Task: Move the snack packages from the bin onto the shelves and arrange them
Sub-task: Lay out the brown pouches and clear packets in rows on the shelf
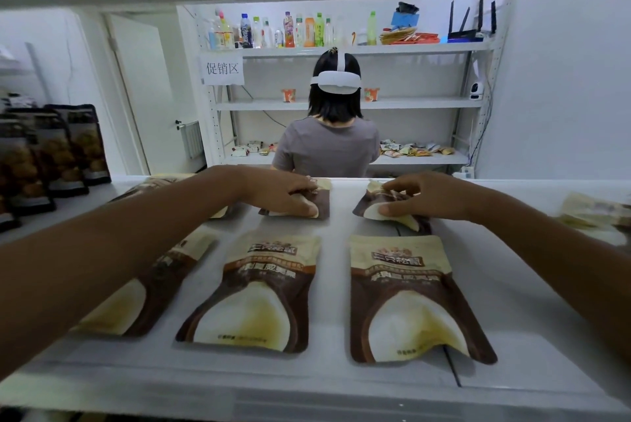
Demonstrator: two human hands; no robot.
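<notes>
Two brown-and-cream snack pouches occupy the rear row of the white shelf (512, 285), one under each hand. The left hand (283, 194) curls its fingers over the rear left pouch (322, 198), with the thumb against its near edge. The right hand (426, 198) pinches the rear right pouch (372, 206), which is creased and raised at one corner.

In the front row, the centre pouch (252, 298) and right pouch (409, 298) lie flat, with a logo reading 三只松鼠 (the line beneath is too blurred to read). A third front pouch (136, 298) at lower left is mostly hidden by the left forearm.

Bare shelf surface extends right of the right pouch up to pale packets (594, 213), cut off at the right edge. Dark stand-up pouches (68, 148) stand at the left edge, print illegible.

Beyond the shelf's far edge, a paper sign (222, 68) reads 促销区, beside a person in a grey shirt (331, 145) facing away.
</notes>
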